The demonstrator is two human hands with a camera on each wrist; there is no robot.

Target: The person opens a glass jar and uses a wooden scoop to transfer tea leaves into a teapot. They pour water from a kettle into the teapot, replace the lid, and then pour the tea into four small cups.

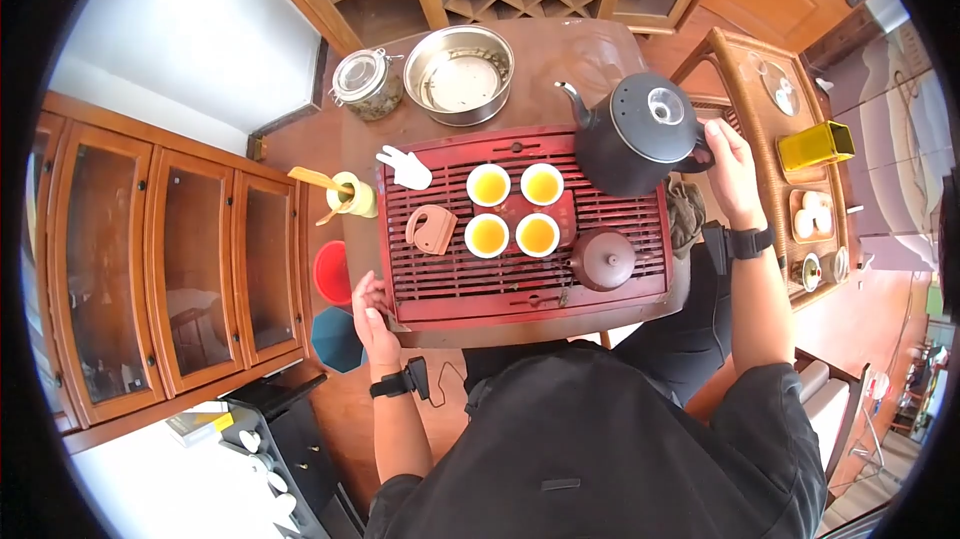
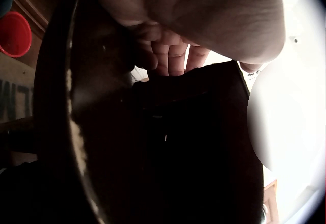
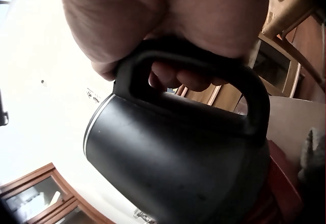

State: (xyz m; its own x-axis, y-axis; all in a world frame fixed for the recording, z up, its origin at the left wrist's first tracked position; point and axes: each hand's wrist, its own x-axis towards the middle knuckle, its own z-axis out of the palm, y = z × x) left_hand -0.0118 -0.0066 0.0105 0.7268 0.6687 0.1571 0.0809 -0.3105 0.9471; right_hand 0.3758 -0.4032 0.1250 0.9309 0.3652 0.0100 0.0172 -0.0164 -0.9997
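Note:
My right hand (image 1: 735,174) grips the handle of a black kettle (image 1: 640,139) over the right end of the red tea tray (image 1: 400,304). In the right wrist view the fingers curl through the kettle handle (image 3: 260,99). My left hand (image 1: 375,329) is by the tray's near left corner, fingers loosely bent, holding nothing; the left wrist view shows its fingers (image 2: 175,58) beside the dark tray edge. Four white cups, such as the front left cup (image 1: 487,236), hold yellow liquid. A brown clay teapot (image 1: 603,260) sits to their right, lid on.
A pinkish clay piece (image 1: 431,230) and white hand-shaped figure (image 1: 405,168) are on the tray's left. Behind stand a metal bowl (image 1: 460,76) and glass jar (image 1: 367,85). A tool holder (image 1: 352,196) is at left, a grey cloth (image 1: 686,217) at right, a rattan shelf (image 1: 775,129) beyond.

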